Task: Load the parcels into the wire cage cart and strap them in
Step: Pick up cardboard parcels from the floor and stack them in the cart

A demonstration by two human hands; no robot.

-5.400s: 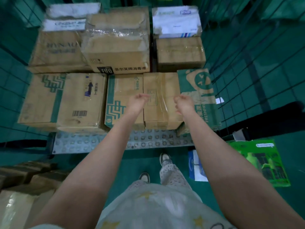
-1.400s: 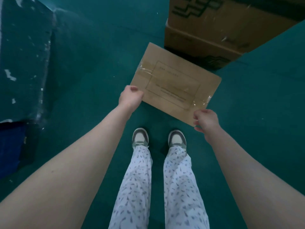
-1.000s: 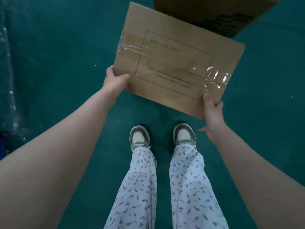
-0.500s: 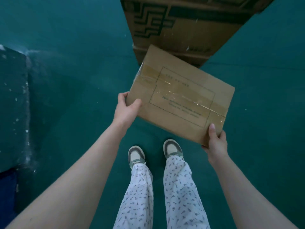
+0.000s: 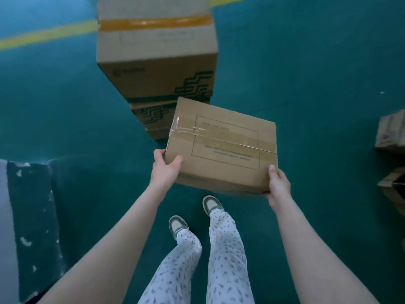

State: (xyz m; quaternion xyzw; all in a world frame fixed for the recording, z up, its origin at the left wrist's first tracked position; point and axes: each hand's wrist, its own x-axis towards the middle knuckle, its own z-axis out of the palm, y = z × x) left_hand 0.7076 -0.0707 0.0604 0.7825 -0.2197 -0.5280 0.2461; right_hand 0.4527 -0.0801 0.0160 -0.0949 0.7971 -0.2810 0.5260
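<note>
Left grip is clamping the parcel at its near-left corner, thumb curling over the top. Right grip is pinching the near-right corner, thumb pressing the top face. The taped parcel is hanging between both grips above the floor, its dashed-frame print too small to read. Beyond, stacked boxes are showing green stepped logos.

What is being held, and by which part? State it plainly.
A taped cardboard box: the left hand grips its near left corner, the right hand its near right corner.
</note>
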